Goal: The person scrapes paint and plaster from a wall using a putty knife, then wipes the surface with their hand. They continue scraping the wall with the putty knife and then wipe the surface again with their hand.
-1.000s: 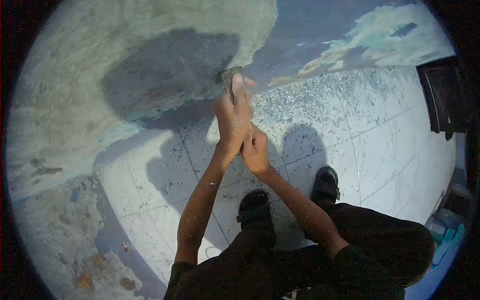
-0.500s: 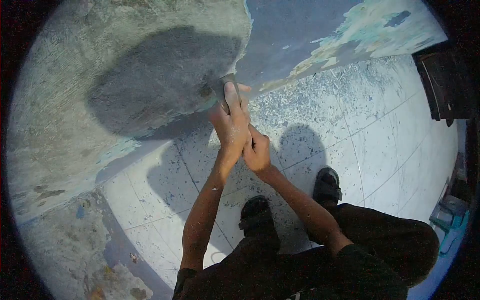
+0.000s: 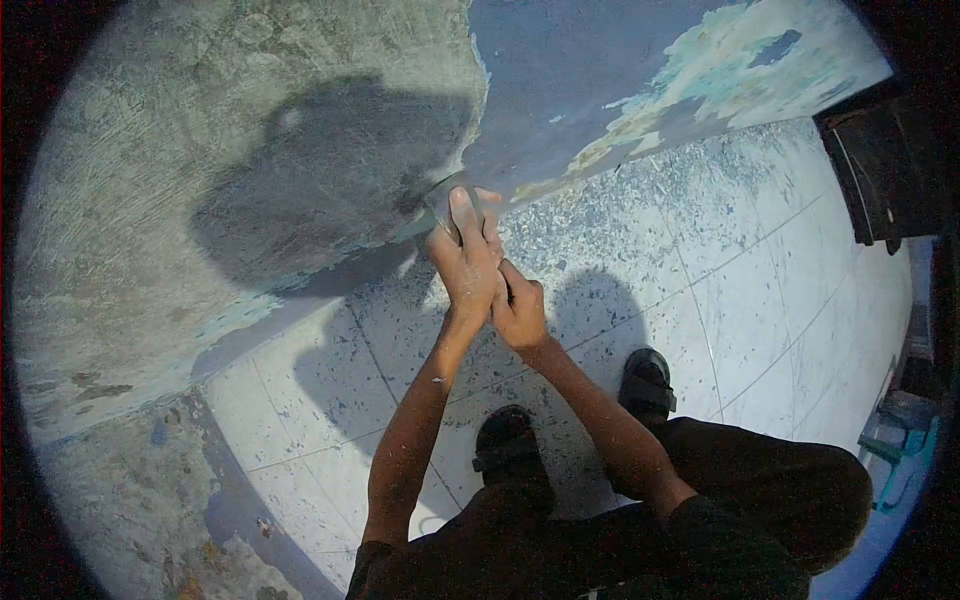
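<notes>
A flat scraper [image 3: 439, 205] has its blade against the lower wall [image 3: 330, 190], at the edge where blue paint [image 3: 555, 85] meets bare grey plaster. My left hand [image 3: 468, 268] is closed around the scraper near the blade, fingers stretched along it and dusted white. Just behind and to the right, my right hand [image 3: 519, 312] is wrapped into a fist at the scraper's rear end. The handle is mostly hidden by both hands.
Paint flakes litter the white tiled floor [image 3: 760, 290] along the wall base. My sandalled feet [image 3: 648, 382] stand close below. A dark piece of furniture [image 3: 885, 165] is at the right, with a teal object [image 3: 890, 450] further down. Peeling plaster [image 3: 120, 490] lies lower left.
The view has shifted slightly, so wall, hands and floor sit a little lower in the picture. Both hands keep their hold on the scraper, its blade staying near the same paint edge.
</notes>
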Tool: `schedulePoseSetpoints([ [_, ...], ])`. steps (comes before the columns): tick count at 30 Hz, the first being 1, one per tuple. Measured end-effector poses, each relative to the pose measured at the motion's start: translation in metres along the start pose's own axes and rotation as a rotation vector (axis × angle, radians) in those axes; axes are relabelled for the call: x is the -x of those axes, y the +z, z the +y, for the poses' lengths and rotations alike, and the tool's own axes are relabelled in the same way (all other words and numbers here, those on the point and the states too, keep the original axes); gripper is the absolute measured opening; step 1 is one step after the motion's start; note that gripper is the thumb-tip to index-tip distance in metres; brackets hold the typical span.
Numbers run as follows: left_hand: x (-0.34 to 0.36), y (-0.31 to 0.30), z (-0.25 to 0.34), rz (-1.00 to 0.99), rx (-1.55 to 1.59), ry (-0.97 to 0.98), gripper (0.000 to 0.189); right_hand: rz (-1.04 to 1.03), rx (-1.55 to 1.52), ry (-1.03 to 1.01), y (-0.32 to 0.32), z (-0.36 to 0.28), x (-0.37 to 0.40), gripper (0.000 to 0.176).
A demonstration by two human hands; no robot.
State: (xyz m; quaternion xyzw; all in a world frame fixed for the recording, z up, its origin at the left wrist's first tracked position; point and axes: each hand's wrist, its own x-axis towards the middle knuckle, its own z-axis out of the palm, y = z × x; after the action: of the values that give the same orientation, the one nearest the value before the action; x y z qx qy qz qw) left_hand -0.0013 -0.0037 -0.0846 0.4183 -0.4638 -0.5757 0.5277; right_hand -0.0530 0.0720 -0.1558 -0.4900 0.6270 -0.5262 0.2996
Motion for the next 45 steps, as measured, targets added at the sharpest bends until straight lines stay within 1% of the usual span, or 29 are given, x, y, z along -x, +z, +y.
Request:
schedulePoseSetpoints([
  [4,-0.002,-0.001,0.001,0.005,0.03,-0.004,0.043,0.004,0.038,-0.028,0.0,0.005,-0.001,0.018],
  [10,-0.002,-0.002,0.004,0.027,0.039,-0.021,0.044,-0.056,0.086,0.026,-0.002,0.002,-0.003,0.026],
  [13,0.0,-0.001,0.008,0.041,0.042,-0.027,0.044,-0.015,0.06,-0.019,-0.001,0.0,-0.001,0.028],
  [19,-0.001,0.002,0.01,0.039,0.032,0.005,0.041,-0.026,0.03,0.023,-0.003,-0.006,-0.003,0.032],
  [21,-0.001,0.005,0.015,0.037,0.03,0.012,0.042,-0.03,0.015,-0.027,-0.005,-0.006,-0.006,0.034],
  [22,-0.001,0.007,0.02,0.067,0.026,-0.041,0.041,-0.033,0.016,-0.055,-0.006,-0.008,-0.01,0.034],
  [23,-0.002,0.01,0.027,0.07,-0.04,0.092,0.042,-0.037,0.016,-0.081,-0.005,-0.011,-0.014,0.034],
  [24,-0.006,0.015,0.039,0.073,-0.108,0.229,0.042,0.035,0.0,-0.133,-0.004,-0.023,-0.023,0.034],
  [26,-0.016,0.025,0.064,0.052,-0.158,0.346,0.043,0.053,-0.019,-0.206,-0.01,-0.049,-0.049,0.034],
  [27,-0.021,0.031,0.078,0.025,-0.14,0.329,0.043,0.063,-0.029,-0.245,-0.013,-0.057,-0.055,0.034],
  [28,-0.024,0.034,0.087,-0.002,-0.12,0.314,0.044,0.058,-0.026,-0.235,-0.013,-0.058,-0.054,0.033],
  [29,-0.023,0.031,0.084,-0.016,-0.102,0.267,0.044,0.051,-0.025,-0.229,-0.013,-0.057,-0.051,0.033],
  [31,-0.019,0.021,0.065,-0.049,-0.071,0.189,0.046,0.046,-0.055,-0.2,-0.011,-0.045,-0.041,0.031],
  [32,-0.011,0.022,0.058,0.03,-0.033,0.097,0.046,0.047,-0.09,-0.168,-0.005,-0.032,-0.029,0.031],
  [33,-0.009,0.016,0.044,0.024,-0.038,0.075,0.047,0.043,-0.128,-0.129,0.001,-0.023,-0.018,0.03],
  [35,-0.001,0.0,0.017,0.027,-0.056,0.009,0.047,0.016,-0.102,-0.054,0.005,-0.018,-0.003,0.028],
  [37,0.005,-0.005,0.017,0.06,-0.07,-0.009,0.047,-0.016,-0.093,0.027,0.008,-0.021,0.004,0.028],
  [41,-0.002,0.006,0.039,0.038,-0.092,-0.001,0.046,-0.02,-0.126,0.02,0.01,-0.022,-0.004,0.024],
  [42,-0.005,0.004,0.035,0.007,-0.076,0.016,0.046,-0.011,-0.129,0.027,0.01,-0.025,-0.007,0.023],
  [45,-0.005,0.002,0.03,0.047,-0.156,0.021,0.045,-0.001,-0.136,0.014,0.01,-0.023,-0.007,0.021],
])
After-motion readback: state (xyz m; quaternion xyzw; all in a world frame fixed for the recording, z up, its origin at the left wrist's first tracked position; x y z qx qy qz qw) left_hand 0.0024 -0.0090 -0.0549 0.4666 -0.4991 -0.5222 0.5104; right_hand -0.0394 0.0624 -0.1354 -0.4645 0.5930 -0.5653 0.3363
